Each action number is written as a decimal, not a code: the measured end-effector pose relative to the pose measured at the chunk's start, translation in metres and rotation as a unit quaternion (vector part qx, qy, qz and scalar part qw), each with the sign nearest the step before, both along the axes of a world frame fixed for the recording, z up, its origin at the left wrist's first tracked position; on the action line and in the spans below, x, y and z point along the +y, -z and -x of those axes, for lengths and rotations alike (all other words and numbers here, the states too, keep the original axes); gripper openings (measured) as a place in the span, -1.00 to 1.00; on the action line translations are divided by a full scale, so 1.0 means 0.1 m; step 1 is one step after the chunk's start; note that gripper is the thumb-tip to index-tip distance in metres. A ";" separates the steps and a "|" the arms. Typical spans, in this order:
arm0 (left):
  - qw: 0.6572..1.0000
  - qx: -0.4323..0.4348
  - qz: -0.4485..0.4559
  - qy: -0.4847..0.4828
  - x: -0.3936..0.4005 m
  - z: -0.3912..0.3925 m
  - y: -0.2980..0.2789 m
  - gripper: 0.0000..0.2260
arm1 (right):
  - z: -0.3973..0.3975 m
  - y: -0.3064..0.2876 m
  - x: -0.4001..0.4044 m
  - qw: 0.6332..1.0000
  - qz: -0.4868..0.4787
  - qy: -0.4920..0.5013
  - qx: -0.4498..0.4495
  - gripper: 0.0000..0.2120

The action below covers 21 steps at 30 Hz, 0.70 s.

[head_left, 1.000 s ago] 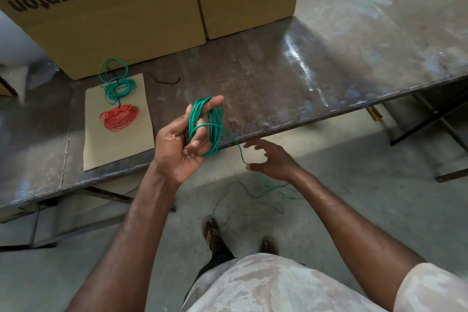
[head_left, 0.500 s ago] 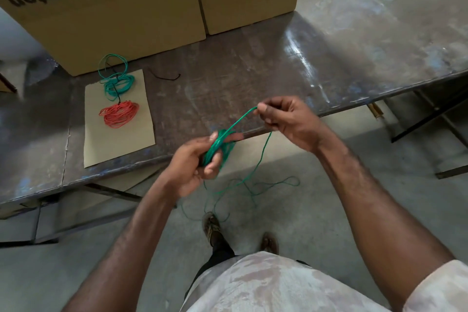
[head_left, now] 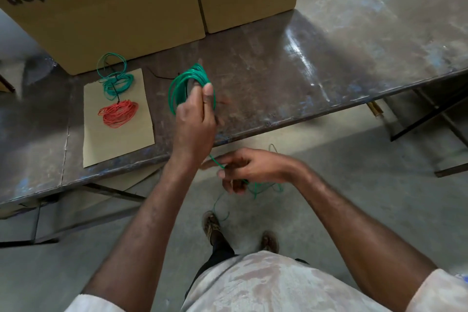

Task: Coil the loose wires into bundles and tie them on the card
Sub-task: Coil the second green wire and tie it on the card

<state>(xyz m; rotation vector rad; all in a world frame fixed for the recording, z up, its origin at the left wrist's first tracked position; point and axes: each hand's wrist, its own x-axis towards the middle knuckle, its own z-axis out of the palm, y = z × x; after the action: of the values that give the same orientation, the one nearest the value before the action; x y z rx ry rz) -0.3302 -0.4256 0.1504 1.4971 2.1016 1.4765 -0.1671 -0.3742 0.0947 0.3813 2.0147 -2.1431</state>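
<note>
My left hand (head_left: 195,119) is raised over the table's front edge, fingers closed on a coil of green wire (head_left: 186,82) wound around them. The wire's loose tail (head_left: 258,186) runs down past the edge to my right hand (head_left: 243,167), which pinches it below the table, the rest dangling toward the floor. A tan card (head_left: 119,139) lies on the table at the left. On it sit a tied teal bundle (head_left: 117,83) and a red-orange bundle (head_left: 119,113).
Two large cardboard boxes (head_left: 101,15) stand at the back of the worn metal table (head_left: 304,71). A short black tie (head_left: 159,75) lies beside the card. My feet (head_left: 212,225) stand on the concrete floor below.
My left hand has lifted the coil up and forward over the table. My right hand has dropped from the table edge to below it, sliding along the tail.
</note>
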 end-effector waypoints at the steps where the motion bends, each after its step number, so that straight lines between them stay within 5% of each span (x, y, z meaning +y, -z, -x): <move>1: 0.997 0.058 0.060 -0.008 0.01 0.08 0.14 -0.73 | -0.05 -0.04 0.04 1.000 -0.018 -0.007 -0.009 -0.69; 3: 0.979 0.059 0.193 0.030 -0.01 0.22 0.40 -0.78 | -0.14 -0.14 0.17 0.996 -0.085 0.031 -0.010 -0.75; 6: 0.939 -0.107 0.292 0.143 -0.19 0.18 0.59 -0.63 | -0.22 -0.22 0.49 0.957 -0.247 0.151 0.011 -0.92; 10: 0.825 -0.447 0.233 0.256 -0.36 -0.16 0.43 -0.53 | -0.24 -0.23 0.72 0.938 -0.244 0.238 0.057 -0.95; 12: 0.784 -0.539 0.177 0.254 -0.32 -0.22 0.36 -0.56 | -0.22 -0.22 0.72 0.930 -0.199 0.292 0.102 -0.92; 17: 0.756 -0.614 0.063 0.217 -0.14 -0.25 0.14 -0.54 | -0.15 -0.12 0.68 0.914 -0.082 0.381 0.115 -0.78; 21: 0.717 -0.635 -0.018 0.288 -0.02 -0.26 -0.14 -0.49 | -0.11 -0.10 0.68 0.929 -0.123 0.334 0.099 -0.75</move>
<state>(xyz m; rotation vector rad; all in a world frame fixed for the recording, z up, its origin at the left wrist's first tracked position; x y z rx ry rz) -0.3045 -0.4277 0.1640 0.5695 0.6791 1.5075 -0.1558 -0.3058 0.1044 1.0647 2.5549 -2.3486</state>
